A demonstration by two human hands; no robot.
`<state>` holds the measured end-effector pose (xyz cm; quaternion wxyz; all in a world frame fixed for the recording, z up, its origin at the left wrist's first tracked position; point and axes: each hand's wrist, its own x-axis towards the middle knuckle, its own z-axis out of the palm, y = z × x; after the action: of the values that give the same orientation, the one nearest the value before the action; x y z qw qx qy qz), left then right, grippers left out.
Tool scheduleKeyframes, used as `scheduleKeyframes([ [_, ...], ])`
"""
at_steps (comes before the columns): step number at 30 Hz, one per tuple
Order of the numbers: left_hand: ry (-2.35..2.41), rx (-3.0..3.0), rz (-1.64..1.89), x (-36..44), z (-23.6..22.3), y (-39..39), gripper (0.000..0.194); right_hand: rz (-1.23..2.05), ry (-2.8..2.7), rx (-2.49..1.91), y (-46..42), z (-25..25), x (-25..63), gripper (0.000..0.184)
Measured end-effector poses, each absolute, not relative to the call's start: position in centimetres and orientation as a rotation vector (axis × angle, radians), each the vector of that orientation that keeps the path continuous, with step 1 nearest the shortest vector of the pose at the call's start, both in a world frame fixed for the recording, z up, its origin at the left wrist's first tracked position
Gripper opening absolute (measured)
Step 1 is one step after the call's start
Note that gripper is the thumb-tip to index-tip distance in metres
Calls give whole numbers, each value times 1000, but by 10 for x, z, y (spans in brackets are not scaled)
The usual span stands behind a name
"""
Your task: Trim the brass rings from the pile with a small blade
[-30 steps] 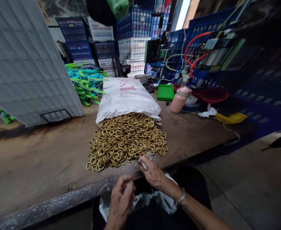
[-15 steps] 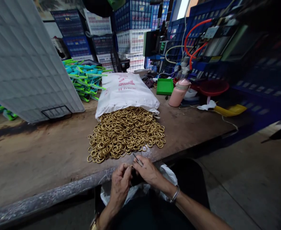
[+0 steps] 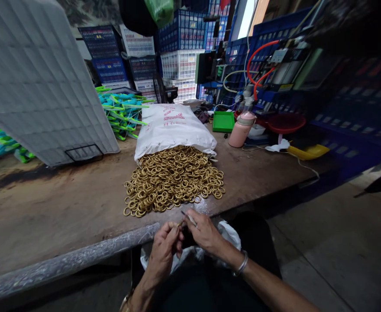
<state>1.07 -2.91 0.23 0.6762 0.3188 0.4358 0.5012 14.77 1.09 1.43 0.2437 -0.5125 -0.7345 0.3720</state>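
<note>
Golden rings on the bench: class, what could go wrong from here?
The slim tool in the right hand sits close to the left hand; a slip might nick it.
The left hand pinches a small golden piece, which could drop.
The pile of rings lies near the bench's front edge; a knock might scatter some.

Pinched left grip beside right grip
</note>
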Motion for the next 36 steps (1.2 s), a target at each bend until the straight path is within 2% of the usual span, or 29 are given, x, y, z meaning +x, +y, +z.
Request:
scheduleKeyframes([
  [11,1128,894,1182,8,9,-35,32,715,-2458,-1370,-4,14,144,30],
  [16,1102,831,1143,11,10,-42,33,554,-2488,-1608,7,8,147,25],
  [22,923,646,1079,18,11,-44,33,317,-2204,-1878,39,1,173,23],
  [27,887,489,1094,14,1,-33,29,234,-2098,-2014,57,-5,175,14],
  [33,730,292,1030,10,1,-29,25,192,-2128,-2085,64,-6,172,16],
  [36,728,179,1029,11,-2,-27,17,220,-2128,-2143,67,-2,173,17],
])
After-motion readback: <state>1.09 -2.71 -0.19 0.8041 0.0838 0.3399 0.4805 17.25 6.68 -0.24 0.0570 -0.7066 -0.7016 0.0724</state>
